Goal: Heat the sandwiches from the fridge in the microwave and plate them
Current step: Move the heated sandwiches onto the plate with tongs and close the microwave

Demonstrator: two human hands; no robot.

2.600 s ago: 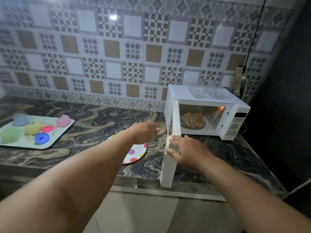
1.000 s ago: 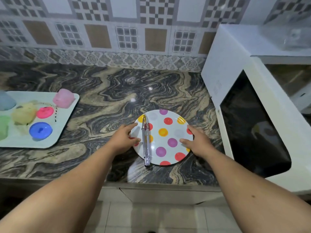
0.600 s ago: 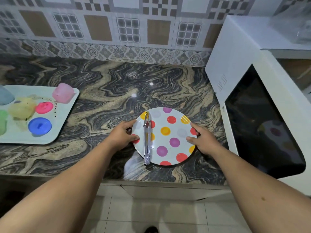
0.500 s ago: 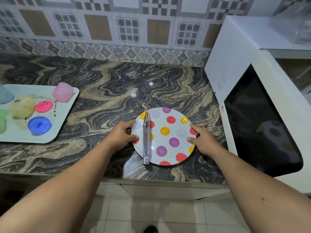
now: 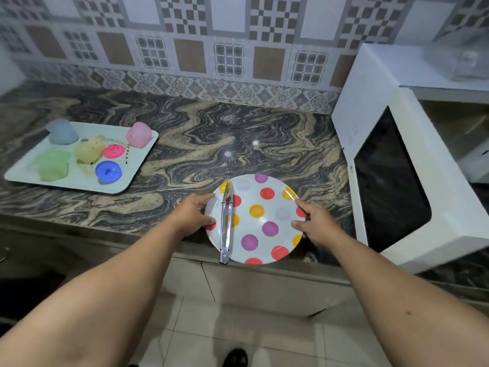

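A white plate with coloured polka dots point(image 5: 264, 207) is held over the front edge of the marble counter point(image 5: 198, 144). Metal tongs point(image 5: 226, 226) lie lengthwise across its left part, their end sticking past the near rim. My left hand point(image 5: 191, 214) grips the plate's left rim and my right hand point(image 5: 316, 225) grips its right rim. The white microwave point(image 5: 391, 67) stands at the right with its door point(image 5: 391, 186) swung open toward me. The sandwiches are out of sight.
A pale tray point(image 5: 132, 176) at the left of the counter carries several coloured plastic cups and lids. A clear container point(image 5: 460, 59) sits on top of the microwave. The tiled wall runs along the back. Floor tiles and a shoe point(image 5: 235, 357) show below.
My hands left the microwave door and took hold of the plate's two sides. Since then the plate with the tongs has come toward me, past the counter's front edge.
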